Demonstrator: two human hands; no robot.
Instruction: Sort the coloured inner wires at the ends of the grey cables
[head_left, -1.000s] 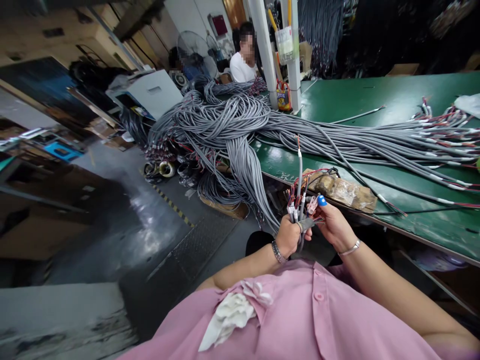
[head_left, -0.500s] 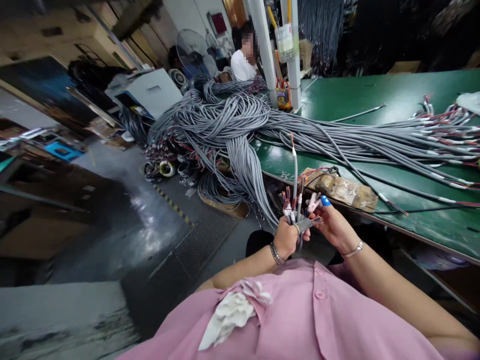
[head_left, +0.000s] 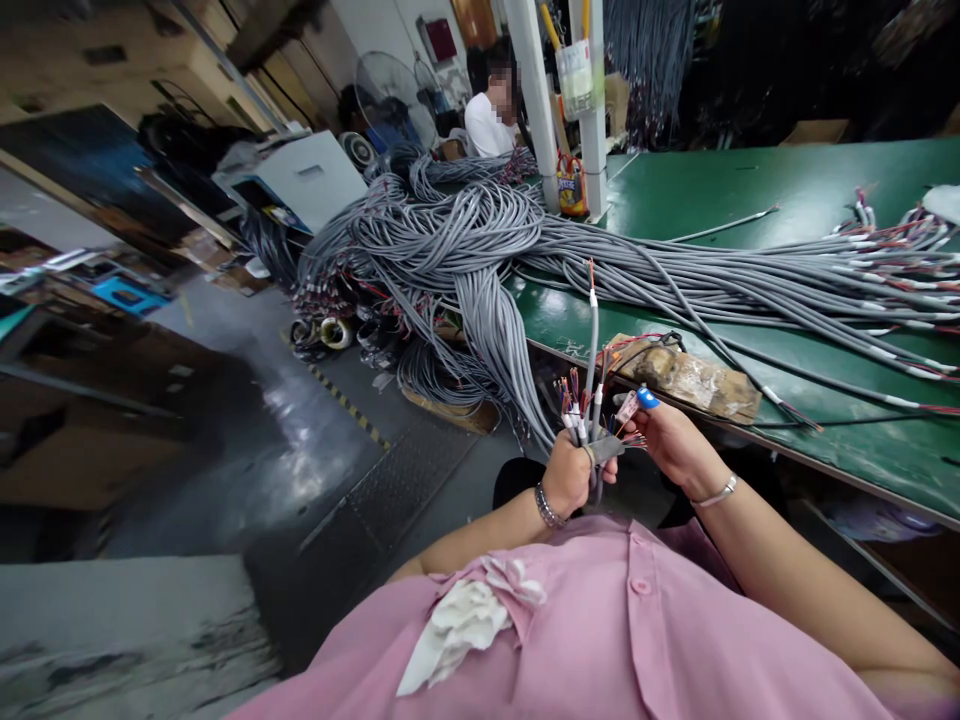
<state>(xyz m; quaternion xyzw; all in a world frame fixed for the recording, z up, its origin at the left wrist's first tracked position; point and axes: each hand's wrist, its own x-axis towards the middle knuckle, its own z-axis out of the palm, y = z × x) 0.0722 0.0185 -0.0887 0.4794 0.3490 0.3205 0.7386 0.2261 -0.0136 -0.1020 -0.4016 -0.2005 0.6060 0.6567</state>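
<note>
My left hand (head_left: 568, 474) is closed around several grey cable ends (head_left: 596, 405), whose stripped ends show thin coloured wires. One cable stands up taller than the others. A grey flat piece (head_left: 606, 449) lies across the bundle at my fingers. To the right, my right hand (head_left: 671, 440), with a blue cover on the thumb, pinches a small pinkish-white piece (head_left: 627, 407) beside the wire ends. What that piece is cannot be made out.
Long grey cables (head_left: 480, 235) lie across the green table (head_left: 750, 180) and hang over its edge. A tape-wrapped block (head_left: 694, 383) rests at the near edge. A white post (head_left: 534, 100) stands behind, with a person (head_left: 489, 125) beyond.
My right hand has shifted slightly right, away from the bundle, with the pinkish-white piece now more visible. My left hand still holds the cables, moved slightly left.
</note>
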